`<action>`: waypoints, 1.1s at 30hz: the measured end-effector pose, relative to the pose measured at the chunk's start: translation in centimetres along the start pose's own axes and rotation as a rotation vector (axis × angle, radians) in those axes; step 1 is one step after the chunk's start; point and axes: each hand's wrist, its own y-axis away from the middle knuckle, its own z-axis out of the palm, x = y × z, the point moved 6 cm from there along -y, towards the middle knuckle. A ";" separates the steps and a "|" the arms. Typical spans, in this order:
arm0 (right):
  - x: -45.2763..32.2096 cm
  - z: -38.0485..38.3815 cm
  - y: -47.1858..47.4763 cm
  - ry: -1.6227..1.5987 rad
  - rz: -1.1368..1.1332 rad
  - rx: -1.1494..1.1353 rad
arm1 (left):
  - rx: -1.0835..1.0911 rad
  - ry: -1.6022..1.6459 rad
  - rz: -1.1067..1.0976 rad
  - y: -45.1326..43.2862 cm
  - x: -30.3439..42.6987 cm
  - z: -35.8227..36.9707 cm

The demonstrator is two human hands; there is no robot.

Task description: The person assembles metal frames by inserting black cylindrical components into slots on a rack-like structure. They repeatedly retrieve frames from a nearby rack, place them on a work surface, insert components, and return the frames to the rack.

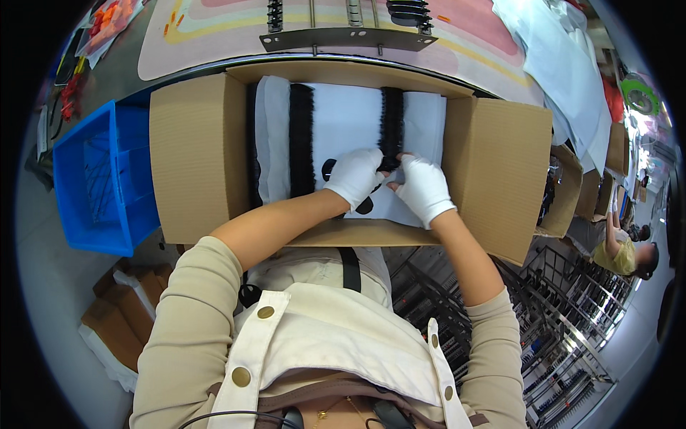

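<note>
My left hand (356,174) and my right hand (423,185), both in white gloves with bare fingertips, work inside an open cardboard box (343,236). Their fingertips meet at the near end of the right-hand black row (392,118), which has a bristly edge. A small black piece there is pinched by my left hand; my right fingertips touch the same spot, their grip partly hidden. Farther left runs a second black row (302,139). White sheets (345,118) line the box beneath both rows. Rounded black pieces (365,205) show beneath and beside my left hand.
A blue plastic bin (120,214) stands left of the box. Beyond it, a worktable carries a metal rack (348,40) with black parts and white sheets (557,69). Black-loaded metal racks (557,386) stand low right. Another person (624,249) works far right.
</note>
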 end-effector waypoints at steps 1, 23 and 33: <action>-0.4 0.2 0.0 0.065 -0.012 0.032 | 0.044 -0.078 0.047 0.0 0.4 -0.5; -0.3 -0.4 0.8 0.162 -0.317 0.341 | -0.042 -0.394 0.022 0.1 -0.3 1.5; -0.6 -0.3 0.1 0.333 -0.215 0.178 | -0.050 -0.344 -0.036 0.2 0.5 1.3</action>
